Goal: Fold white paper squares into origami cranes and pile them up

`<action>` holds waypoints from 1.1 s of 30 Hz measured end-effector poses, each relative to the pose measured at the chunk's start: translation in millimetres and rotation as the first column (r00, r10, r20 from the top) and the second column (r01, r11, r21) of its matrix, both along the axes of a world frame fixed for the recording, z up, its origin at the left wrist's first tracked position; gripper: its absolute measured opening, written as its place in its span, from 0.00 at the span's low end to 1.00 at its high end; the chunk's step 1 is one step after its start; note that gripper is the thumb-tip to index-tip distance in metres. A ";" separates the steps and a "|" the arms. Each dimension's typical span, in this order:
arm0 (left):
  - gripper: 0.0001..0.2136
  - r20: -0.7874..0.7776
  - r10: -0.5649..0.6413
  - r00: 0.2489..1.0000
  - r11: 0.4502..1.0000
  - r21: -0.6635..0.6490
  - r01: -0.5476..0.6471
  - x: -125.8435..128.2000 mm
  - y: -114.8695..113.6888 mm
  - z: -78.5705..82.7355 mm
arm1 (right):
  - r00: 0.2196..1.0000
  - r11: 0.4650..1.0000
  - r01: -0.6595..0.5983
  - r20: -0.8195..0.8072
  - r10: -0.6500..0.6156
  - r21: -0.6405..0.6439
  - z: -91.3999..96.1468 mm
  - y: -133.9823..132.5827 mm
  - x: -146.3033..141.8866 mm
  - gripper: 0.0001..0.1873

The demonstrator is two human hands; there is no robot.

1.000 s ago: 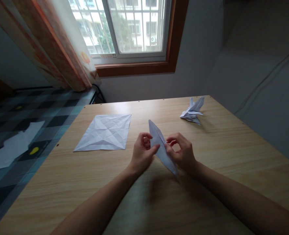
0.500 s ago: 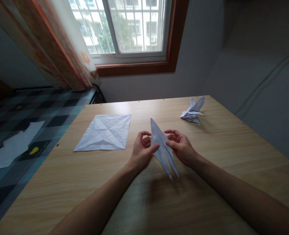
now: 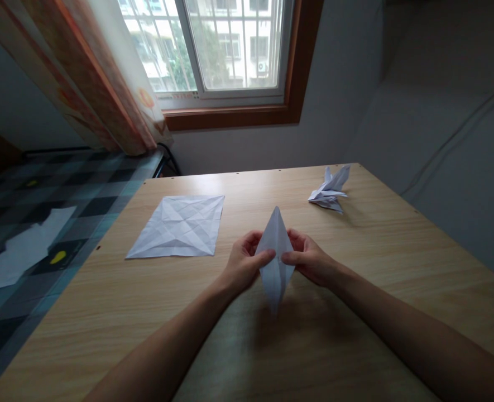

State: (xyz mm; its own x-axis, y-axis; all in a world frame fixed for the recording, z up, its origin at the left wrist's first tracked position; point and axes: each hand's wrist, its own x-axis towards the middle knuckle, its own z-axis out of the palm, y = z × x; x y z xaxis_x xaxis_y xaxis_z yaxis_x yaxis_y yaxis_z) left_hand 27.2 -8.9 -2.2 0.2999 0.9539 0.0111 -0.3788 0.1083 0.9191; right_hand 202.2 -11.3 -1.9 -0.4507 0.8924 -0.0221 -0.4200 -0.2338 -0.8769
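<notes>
A white folded paper (image 3: pixel 276 279), shaped like a long diamond with a crease down its middle, is held up over the table. My left hand (image 3: pixel 247 258) grips its left corner, thumb lying on the front face and fingers behind. On the other side my right hand (image 3: pixel 309 258) pinches the right corner the same way, its thumb tip close to the left one. The fingers behind the paper are partly hidden. One point of the diamond aims away from me, the other down toward me.
A creased square sheet of paper (image 3: pixel 183 226) lies flat at the left on the wooden table (image 3: pixel 146 335). Toward the back right stands a folded paper figure (image 3: pixel 329 190). White paper pieces (image 3: pixel 24 251) rest on the checked bedspread (image 3: pixel 4 212). A window (image 3: pixel 234 50) is beyond the table.
The folded paper has turned: its two separate lower points no longer show, and a whole diamond face is toward me. Both thumbs have shifted nearer its centre crease.
</notes>
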 end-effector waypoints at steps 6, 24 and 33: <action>0.16 -0.079 -0.068 0.995 0.997 -0.028 0.066 -1.9 -2.3 2.6 | 0.999 0.999 -0.040 0.006 0.040 0.007 -2.5 0.6 -1.9 0.19; 0.18 -0.117 0.278 0.954 0.958 0.104 -0.266 0.1 8.7 -4.5 | 0.961 0.964 0.267 0.072 -0.267 0.014 -7.2 7.1 -2.4 0.19; 0.15 -0.110 0.232 0.966 0.970 0.096 -0.222 -2.0 7.9 5.7 | 0.883 0.893 0.419 0.154 -0.443 0.163 -9.1 11.3 -0.5 0.21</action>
